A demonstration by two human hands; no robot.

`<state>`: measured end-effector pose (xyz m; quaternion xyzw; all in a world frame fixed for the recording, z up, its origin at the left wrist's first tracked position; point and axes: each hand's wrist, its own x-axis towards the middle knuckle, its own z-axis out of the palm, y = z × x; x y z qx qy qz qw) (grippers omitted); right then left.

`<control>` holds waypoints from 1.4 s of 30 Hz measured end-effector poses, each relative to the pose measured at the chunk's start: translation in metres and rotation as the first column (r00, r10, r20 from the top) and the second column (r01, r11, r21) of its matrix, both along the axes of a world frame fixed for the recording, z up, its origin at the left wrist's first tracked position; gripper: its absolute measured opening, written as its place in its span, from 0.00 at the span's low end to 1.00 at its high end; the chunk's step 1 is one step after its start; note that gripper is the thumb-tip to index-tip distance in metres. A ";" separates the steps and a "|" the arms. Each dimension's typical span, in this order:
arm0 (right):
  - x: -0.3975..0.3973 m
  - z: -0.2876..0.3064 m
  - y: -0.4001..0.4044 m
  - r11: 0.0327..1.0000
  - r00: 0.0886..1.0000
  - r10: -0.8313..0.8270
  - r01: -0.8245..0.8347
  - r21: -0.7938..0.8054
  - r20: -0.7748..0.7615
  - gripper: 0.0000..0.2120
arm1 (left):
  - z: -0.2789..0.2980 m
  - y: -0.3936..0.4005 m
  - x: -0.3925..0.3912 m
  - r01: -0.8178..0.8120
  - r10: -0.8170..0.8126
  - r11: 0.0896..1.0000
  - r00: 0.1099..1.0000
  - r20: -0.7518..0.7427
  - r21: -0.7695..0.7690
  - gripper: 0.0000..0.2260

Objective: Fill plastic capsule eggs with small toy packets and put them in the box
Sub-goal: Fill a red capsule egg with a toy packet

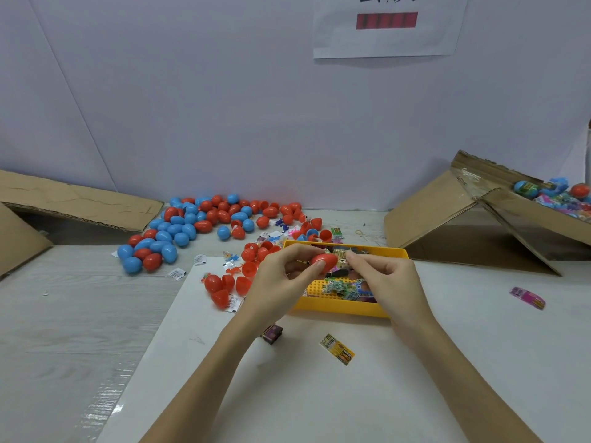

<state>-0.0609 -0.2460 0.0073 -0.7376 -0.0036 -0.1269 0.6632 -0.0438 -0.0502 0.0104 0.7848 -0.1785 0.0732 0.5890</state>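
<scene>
Above the yellow tray [339, 310] of toy packets [343, 287], the left hand [281, 279] grips a red capsule egg [323, 262] while the right hand [388, 276] pinches at its right end, the cardboard box [473, 215] far right.

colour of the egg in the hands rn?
Red egg, pinched between left hand and right hand; head view, the only one.
</scene>
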 end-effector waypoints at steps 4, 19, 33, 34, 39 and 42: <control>-0.001 -0.003 0.002 0.983 0.988 0.016 0.012 -0.184 0.150 0.08 | 0.002 0.001 -0.002 0.035 -0.036 0.999 0.999 -0.016 -0.023 0.16; 0.001 -0.002 0.003 0.981 0.968 0.124 -0.087 -0.174 0.219 0.14 | 0.003 -0.001 -0.002 0.031 -0.031 1.000 0.999 0.033 0.004 0.13; 0.001 0.001 0.003 0.984 0.963 0.160 -0.139 -0.107 0.216 0.13 | 0.005 -0.001 -0.002 0.030 -0.029 0.999 0.998 0.058 -0.016 0.12; 0.001 0.001 0.003 0.984 0.966 0.156 -0.134 -0.118 0.207 0.13 | 0.005 -0.001 -0.002 0.027 -0.026 0.999 0.998 0.062 -0.021 0.12; -0.001 0.001 0.004 0.980 0.966 0.144 -0.111 -0.162 0.213 0.15 | 0.003 -0.003 -0.002 0.003 0.002 0.998 0.996 0.084 -0.062 0.13; -0.002 0.001 0.006 0.980 0.968 0.132 -0.095 -0.174 0.215 0.16 | -0.001 -0.008 -0.005 -0.028 0.038 0.994 0.995 0.097 -0.106 0.11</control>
